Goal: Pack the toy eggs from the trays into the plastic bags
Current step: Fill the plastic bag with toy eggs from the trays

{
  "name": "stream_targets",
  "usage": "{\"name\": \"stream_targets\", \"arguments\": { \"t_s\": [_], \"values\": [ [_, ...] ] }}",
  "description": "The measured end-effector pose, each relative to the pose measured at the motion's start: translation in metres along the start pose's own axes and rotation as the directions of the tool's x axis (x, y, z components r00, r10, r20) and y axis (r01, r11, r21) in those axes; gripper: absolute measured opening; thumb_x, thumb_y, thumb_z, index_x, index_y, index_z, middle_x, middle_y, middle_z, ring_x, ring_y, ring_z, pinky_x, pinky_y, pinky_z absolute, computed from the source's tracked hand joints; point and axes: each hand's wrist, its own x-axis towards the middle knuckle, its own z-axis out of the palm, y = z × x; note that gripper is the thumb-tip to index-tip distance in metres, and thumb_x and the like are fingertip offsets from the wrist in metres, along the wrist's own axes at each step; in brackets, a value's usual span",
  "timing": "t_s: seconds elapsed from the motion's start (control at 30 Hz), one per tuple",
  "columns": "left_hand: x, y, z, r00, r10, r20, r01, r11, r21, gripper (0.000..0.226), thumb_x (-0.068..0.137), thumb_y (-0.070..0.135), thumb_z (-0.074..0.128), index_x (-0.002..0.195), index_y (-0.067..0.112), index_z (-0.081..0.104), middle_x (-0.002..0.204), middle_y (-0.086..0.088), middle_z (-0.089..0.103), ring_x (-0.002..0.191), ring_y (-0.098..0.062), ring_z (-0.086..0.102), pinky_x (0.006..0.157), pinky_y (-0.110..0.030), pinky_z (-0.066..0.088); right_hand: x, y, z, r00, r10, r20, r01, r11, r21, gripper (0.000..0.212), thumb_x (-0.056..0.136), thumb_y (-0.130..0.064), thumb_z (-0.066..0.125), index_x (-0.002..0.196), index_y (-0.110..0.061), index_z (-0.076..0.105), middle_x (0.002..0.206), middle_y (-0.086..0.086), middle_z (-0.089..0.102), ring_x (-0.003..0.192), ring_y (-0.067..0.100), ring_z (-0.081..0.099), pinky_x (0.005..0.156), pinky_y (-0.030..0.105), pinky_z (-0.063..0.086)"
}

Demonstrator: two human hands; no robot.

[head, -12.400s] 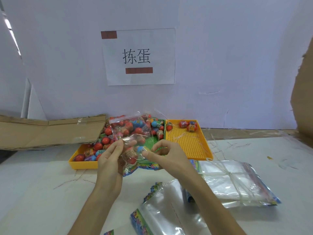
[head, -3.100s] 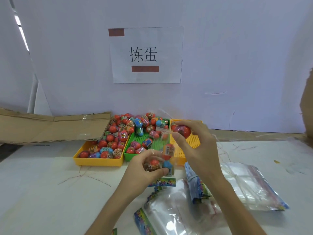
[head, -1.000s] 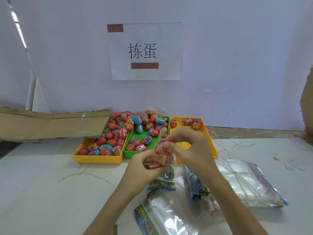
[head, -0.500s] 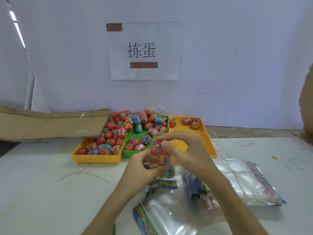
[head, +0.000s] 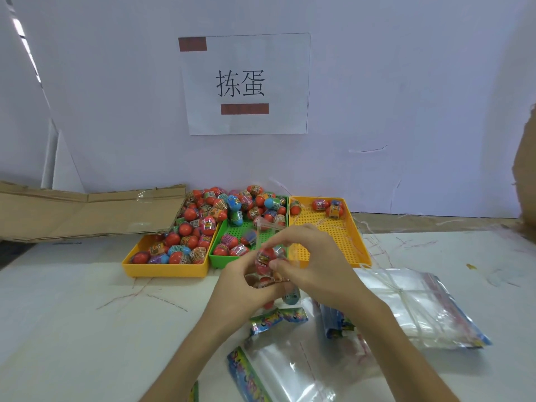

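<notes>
While both hands meet at the centre of the frame, the left hand [head: 246, 281] curls its fingers round a small clear bag [head: 271, 281] from below and the left, and the right hand [head: 314, 265] pinches the same bag from the right, thumb and forefinger closed on a red egg [head: 265, 258] near the bag's top. More eggs sit lower in the bag (one blue, the rest hard to count through the plastic), and its printed bottom strip [head: 280, 317] hangs just above the table [head: 72, 314].

Behind the hands, in the middle of the frame, three trays stand side by side, touching. The left yellow tray [head: 168, 270] is heaped with red and blue eggs, the green tray [head: 216, 258] holds a pile at its far end and a few near its front, and the right yellow tray [head: 355, 242] has only a few eggs at its far corners.

At lower right lies a tied bundle of clear bags [head: 417, 309]; loose bags [head: 278, 369] with colourful edges lie at lower centre, under the forearms. Flattened cardboard [head: 81, 210] rests at the left, its edge just beside the heaped tray. A paper sign [head: 246, 82] with two characters hangs on the white wall at upper centre.
</notes>
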Motion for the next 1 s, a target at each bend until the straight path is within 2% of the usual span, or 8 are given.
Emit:
{"name": "stream_targets", "arguments": {
  "t_s": [0.1, 0.23, 0.33, 0.43, 0.57, 0.67, 0.77, 1.0],
  "values": [
    [0.001, -0.002, -0.001, 1.000, 0.008, -0.028, -0.007, 1.000, 0.006, 0.032, 0.073, 0.029, 0.090, 0.101, 0.030, 0.073, 0.085, -0.001, 0.075, 0.081, -0.019, 0.071, 0.071, -0.029, 0.057, 0.000, -0.003, 0.000, 1.000, -0.014, -0.001, 0.014, 1.000, -0.007, 0.014, 0.088, -0.022, 0.075, 0.097, -0.033, 0.077, 0.097, -0.024, 0.069, 0.105, 0.006, 0.055, 0.100, 0.047, 0.040],
    [0.001, 0.002, -0.005, 0.998, -0.003, -0.057, 0.001, 1.000, -0.026, 0.019, 0.082, 0.022, 0.084, 0.097, 0.030, 0.076, 0.072, 0.001, 0.073, 0.065, -0.010, 0.067, 0.061, -0.019, 0.052, -0.002, -0.006, -0.002, 0.999, -0.040, -0.018, 0.041, 0.999, 0.019, 0.026, 0.085, -0.025, 0.078, 0.109, -0.036, 0.075, 0.110, -0.025, 0.069, 0.115, 0.003, 0.053, 0.106, 0.050, 0.038],
    [0.001, 0.006, -0.009, 0.994, -0.033, -0.100, 0.021, 0.993, -0.117, 0.014, 0.078, 0.035, 0.080, 0.091, 0.034, 0.077, 0.077, 0.000, 0.076, 0.068, -0.009, 0.071, 0.061, -0.018, 0.053, -0.002, -0.006, -0.002, 0.993, -0.060, -0.103, 0.063, 0.998, 0.026, 0.058, 0.080, -0.026, 0.082, 0.133, -0.035, 0.061, 0.141, -0.019, 0.050, 0.136, 0.003, 0.038, 0.115, 0.033, 0.033],
    [0.001, 0.007, -0.012, 0.991, -0.080, -0.108, 0.057, 0.978, -0.201, 0.018, 0.075, 0.036, 0.079, 0.093, 0.035, 0.079, 0.087, -0.001, 0.078, 0.081, -0.014, 0.075, 0.066, -0.019, 0.056, 0.000, -0.002, -0.002, 0.993, 0.086, -0.077, -0.072, 0.983, 0.167, 0.072, 0.082, -0.030, 0.082, 0.142, -0.041, 0.044, 0.142, -0.021, 0.044, 0.129, -0.005, 0.045, 0.104, 0.018, 0.041],
    [0.001, 0.002, -0.011, 0.992, -0.111, -0.053, 0.099, 0.976, -0.196, 0.032, 0.087, 0.009, 0.076, 0.110, 0.030, 0.072, 0.093, 0.002, 0.078, 0.084, -0.013, 0.074, 0.067, -0.022, 0.057, 0.003, 0.005, 0.001, 0.973, 0.226, 0.037, -0.227, 0.937, 0.264, 0.032, 0.088, -0.024, 0.076, 0.115, -0.037, 0.065, 0.102, -0.015, 0.068, 0.085, 0.004, 0.068, 0.078, 0.031, 0.058],
    [0.001, 0.002, -0.009, 0.995, -0.098, 0.004, 0.097, 0.980, -0.172, 0.056, 0.087, 0.001, 0.075, 0.131, 0.031, 0.058, 0.102, 0.009, 0.075, 0.089, -0.012, 0.073, 0.069, -0.025, 0.058, 0.002, 0.007, 0.006, 0.971, 0.238, -0.007, -0.227, 0.937, 0.264, 0.027, 0.087, -0.022, 0.077, 0.105, -0.039, 0.066, 0.091, -0.013, 0.069, 0.082, 0.002, 0.068, 0.074, 0.027, 0.056],
    [0.002, 0.001, -0.012, 0.994, -0.109, 0.005, 0.107, 0.975, -0.197, 0.063, 0.083, -0.001, 0.079, 0.133, 0.029, 0.055, 0.107, 0.007, 0.074, 0.092, -0.016, 0.074, 0.070, -0.025, 0.058, 0.002, 0.008, 0.009, 0.967, 0.252, 0.027, -0.244, 0.897, 0.369, 0.033, 0.086, -0.028, 0.078, 0.112, -0.042, 0.063, 0.095, -0.009, 0.069, 0.088, 0.005, 0.069, 0.072, 0.022, 0.056],
    [0.002, -0.001, -0.006, 0.991, -0.132, 0.004, 0.128, 0.957, -0.260, 0.035, 0.084, 0.041, 0.070, 0.114, 0.023, 0.067, 0.093, 0.000, 0.074, 0.088, -0.019, 0.073, 0.069, -0.032, 0.061, 0.003, 0.005, 0.015, 0.971, 0.241, -0.005, -0.218, 0.888, 0.404, 0.010, 0.091, -0.021, 0.073, 0.095, -0.030, 0.073, 0.083, -0.016, 0.072, 0.081, 0.003, 0.068, 0.071, 0.022, 0.057]
  ]
}}
